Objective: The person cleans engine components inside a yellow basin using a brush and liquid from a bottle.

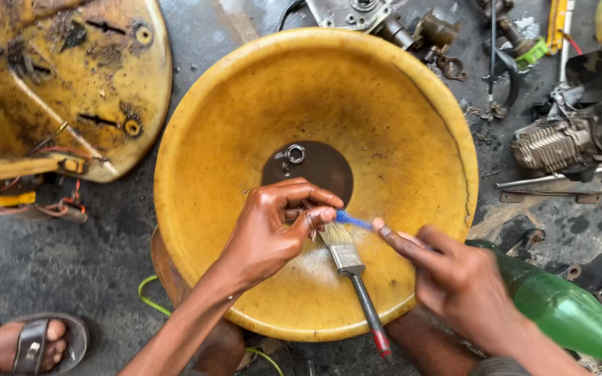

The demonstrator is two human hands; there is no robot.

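Fingers of the left hand [273, 226] pinch a small part over the yellow basin [231, 132]; the right hand [454, 278] clamps a blue stick [353, 221] across a paintbrush [350, 261], green bottle [566, 306] alongside

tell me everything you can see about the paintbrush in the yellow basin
The paintbrush lies inside the yellow basin, pale worn bristles up-left, metal ferrule, thin dark handle with a red tip crossing the near rim. Its bristles sit under the left hand; the right hand is beside it, not touching.
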